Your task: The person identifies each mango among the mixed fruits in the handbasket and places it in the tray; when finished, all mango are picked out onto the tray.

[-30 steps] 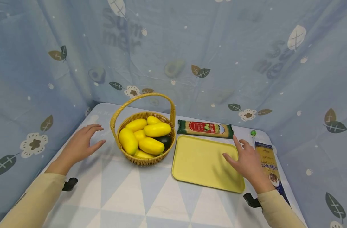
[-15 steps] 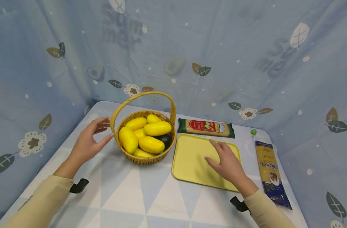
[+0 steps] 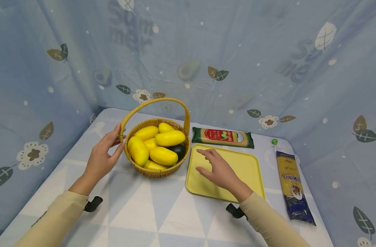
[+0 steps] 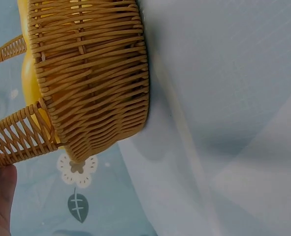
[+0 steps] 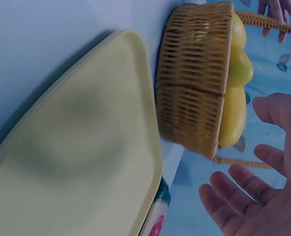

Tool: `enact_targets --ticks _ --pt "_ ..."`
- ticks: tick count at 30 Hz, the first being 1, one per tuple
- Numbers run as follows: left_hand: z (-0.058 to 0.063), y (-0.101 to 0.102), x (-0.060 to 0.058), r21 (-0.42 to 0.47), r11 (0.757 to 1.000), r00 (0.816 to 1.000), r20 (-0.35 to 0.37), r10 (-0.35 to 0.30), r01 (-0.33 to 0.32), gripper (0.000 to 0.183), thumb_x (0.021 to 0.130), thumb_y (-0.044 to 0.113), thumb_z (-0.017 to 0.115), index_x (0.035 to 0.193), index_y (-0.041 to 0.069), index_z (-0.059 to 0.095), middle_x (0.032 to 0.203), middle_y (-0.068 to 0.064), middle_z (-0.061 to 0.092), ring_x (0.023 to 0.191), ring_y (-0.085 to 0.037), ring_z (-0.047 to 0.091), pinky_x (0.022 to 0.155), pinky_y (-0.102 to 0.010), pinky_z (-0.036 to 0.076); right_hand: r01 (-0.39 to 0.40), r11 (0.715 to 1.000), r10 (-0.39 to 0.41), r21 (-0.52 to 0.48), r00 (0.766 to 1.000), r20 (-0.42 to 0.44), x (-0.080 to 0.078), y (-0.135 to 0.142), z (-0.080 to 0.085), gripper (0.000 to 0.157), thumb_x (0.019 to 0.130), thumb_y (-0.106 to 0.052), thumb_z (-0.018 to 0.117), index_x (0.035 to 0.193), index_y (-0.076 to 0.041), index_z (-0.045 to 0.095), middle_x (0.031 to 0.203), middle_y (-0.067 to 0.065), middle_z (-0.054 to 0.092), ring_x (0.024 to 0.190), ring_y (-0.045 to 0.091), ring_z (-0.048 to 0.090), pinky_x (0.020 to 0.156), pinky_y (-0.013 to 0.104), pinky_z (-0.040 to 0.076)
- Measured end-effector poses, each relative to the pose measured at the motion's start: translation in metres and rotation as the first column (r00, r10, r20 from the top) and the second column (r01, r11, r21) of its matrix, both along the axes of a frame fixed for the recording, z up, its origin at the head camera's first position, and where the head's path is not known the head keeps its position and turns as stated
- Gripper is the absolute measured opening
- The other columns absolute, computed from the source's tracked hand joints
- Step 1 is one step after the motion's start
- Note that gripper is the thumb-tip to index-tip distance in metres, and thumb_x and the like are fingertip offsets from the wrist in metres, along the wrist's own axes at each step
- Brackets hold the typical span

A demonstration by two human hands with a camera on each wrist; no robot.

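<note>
Wicker basket (image 3: 158, 173), heaped with yellow fruit (image 3: 163, 156), stands on the bench (image 3: 175, 216) just left of the tray (image 3: 245, 168); the left hand (image 3: 102, 157) has come up to touch its handle (image 3: 187, 121) near the rim, though whether the fingers grip I cannot tell; the right hand (image 3: 221, 172) has swung leftward over the tray, loose and holding nothing, apart from the basket; contact is thus one-sided.
</note>
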State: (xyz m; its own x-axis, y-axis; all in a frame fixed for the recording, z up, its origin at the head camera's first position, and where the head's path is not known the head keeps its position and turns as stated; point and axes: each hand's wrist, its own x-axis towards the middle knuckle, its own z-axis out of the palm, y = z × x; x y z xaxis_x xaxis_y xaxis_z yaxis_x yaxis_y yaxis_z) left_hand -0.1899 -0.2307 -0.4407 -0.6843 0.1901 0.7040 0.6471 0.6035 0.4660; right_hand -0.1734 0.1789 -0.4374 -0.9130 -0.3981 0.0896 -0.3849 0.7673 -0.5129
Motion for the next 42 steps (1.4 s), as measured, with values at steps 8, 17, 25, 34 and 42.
enact_targets --ticks 8,17,25,34,42 --pt "-0.002 0.001 -0.003 0.063 0.998 0.999 -0.02 -0.027 0.028 0.087 0.079 -0.021 0.073 0.156 0.008 0.042 0.127 -0.012 0.066 0.107 -0.024 0.068 0.094 -0.011 0.05 -0.119 0.991 0.121 -0.068 0.993 0.016 -0.015 -0.038 0.002 0.06 0.096 -0.031 0.072 0.151 -0.02 0.05 0.139 0.01 0.054 0.117 0.029 0.057 0.1 0.046 0.053" --pt "-0.002 0.0 -0.001 0.129 0.992 0.998 0.057 -0.01 0.002 0.08 0.086 -0.016 0.071 0.155 0.015 0.045 0.12 -0.015 0.068 0.108 -0.013 0.069 0.092 -0.012 0.052 -0.19 0.976 0.19 -0.105 0.982 -0.011 -0.028 -0.084 0.002 0.055 0.097 -0.033 0.072 0.147 -0.02 0.054 0.137 0.007 0.05 0.121 0.026 0.054 0.102 0.043 0.052" --pt "-0.004 0.004 -0.004 0.175 0.984 1.0 0.005 -0.02 0.019 0.08 0.081 -0.019 0.073 0.151 0.011 0.051 0.117 -0.014 0.07 0.102 -0.016 0.072 0.089 -0.013 0.054 -0.168 0.985 0.169 -0.037 0.985 0.028 -0.037 -0.111 -0.001 0.046 0.096 -0.032 0.072 0.14 -0.026 0.061 0.141 0.006 0.05 0.124 0.022 0.051 0.105 0.04 0.05" --pt "-0.003 0.004 -0.003 0.146 0.989 1.0 0.015 0.012 -0.014 0.082 0.081 -0.019 0.074 0.152 0.013 0.049 0.118 -0.013 0.07 0.099 -0.027 0.072 0.089 -0.012 0.053 -0.156 0.984 0.155 0.082 0.988 0.026 -0.039 -0.12 -0.001 0.052 0.096 -0.027 0.07 0.146 -0.026 0.056 0.14 0.007 0.052 0.121 0.021 0.052 0.104 0.038 0.05" --pt "0.001 0.008 -0.001 0.162 0.987 1.0 -0.001 0.015 -0.015 0.078 0.082 -0.017 0.073 0.151 0.012 0.051 0.117 -0.014 0.071 0.106 0.006 0.063 0.089 -0.012 0.053 -0.157 0.984 0.156 0.089 0.988 0.02 -0.038 -0.117 -0.003 0.053 0.097 -0.026 0.067 0.148 -0.029 0.053 0.136 0.006 0.055 0.116 0.02 0.053 0.098 0.037 0.052"
